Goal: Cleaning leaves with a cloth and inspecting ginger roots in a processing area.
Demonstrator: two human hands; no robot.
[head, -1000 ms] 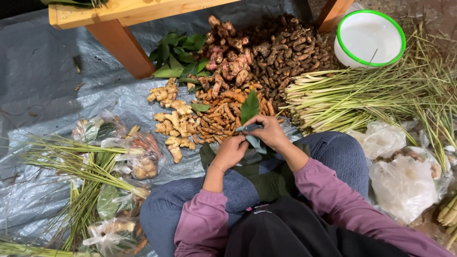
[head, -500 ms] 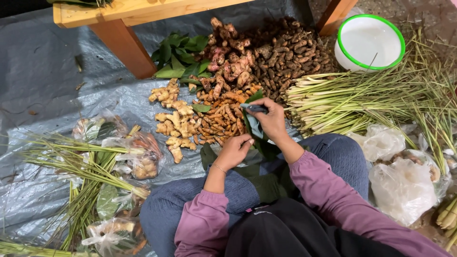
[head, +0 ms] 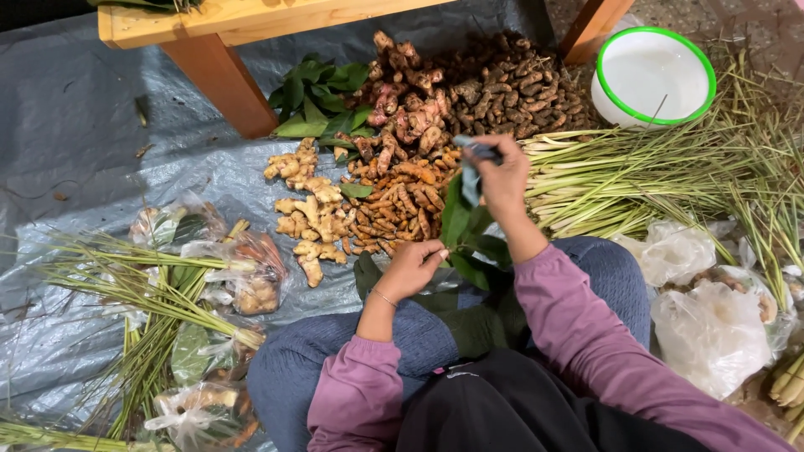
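Right hand (head: 502,177) raised over the root piles, fingers closed on a small dark strip (head: 471,167) that hangs from the pinch, just above a green leaf (head: 457,219). Left hand (head: 412,269) lower, near the lap, fingers curled at the edge of a bunch of dark green leaves (head: 469,259) lying on the knees; cannot tell if it grips them. Just far of the hands: orange turmeric roots (head: 394,205), pale ginger pieces (head: 308,209) to their left, pinkish galangal (head: 406,109) and dark brown roots (head: 515,84) farther off. Lemongrass stalks (head: 636,167) spread on the right, white bowl with green rim (head: 655,75) far right. Bagged bundles (head: 243,268) and more stalks at left on grey plastic sheet (head: 84,151). Wooden bench leg (head: 219,84) far left.
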